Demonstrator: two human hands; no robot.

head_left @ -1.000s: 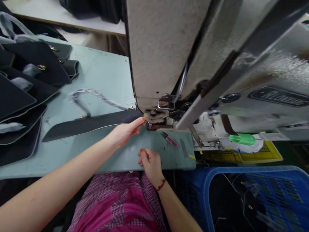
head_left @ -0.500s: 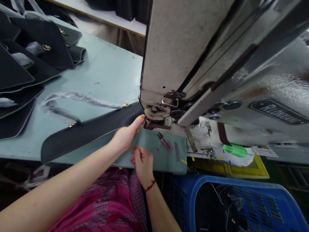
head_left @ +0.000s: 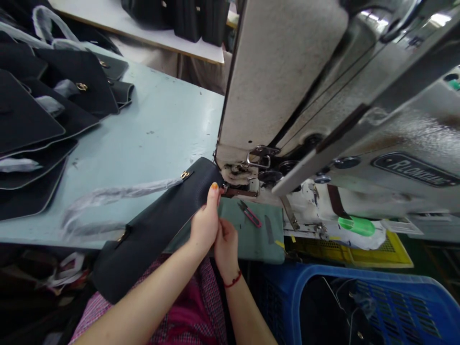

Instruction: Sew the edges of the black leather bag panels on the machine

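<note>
My left hand [head_left: 205, 221] grips the edge of a black leather bag panel [head_left: 156, 229], thumb on top. Gold fittings [head_left: 185, 175] join a plastic-wrapped handle [head_left: 118, 191] to that panel, which slants over the bench edge towards my lap. Its far corner lies at the sewing head of an industrial sewing machine [head_left: 247, 124]. Right beside my left wrist is my right hand [head_left: 227, 244], closed, with its fingertips partly hidden behind the left hand. What they hold, if anything, does not show. Pink-handled thread snips [head_left: 249, 213] lie on the bench to the right.
Several black bag pieces [head_left: 86, 81] are stacked on the left of the pale bench [head_left: 168, 115]. A blue basket [head_left: 298, 287] with black pieces stands at the lower right, near a yellow crate [head_left: 397, 249]. Black bags [head_left: 187, 19] stand on a shelf behind.
The panel has swung, its near end dropping over the bench edge towards my lap. My left hand has turned with it, and my right hand has come up against the left.
</note>
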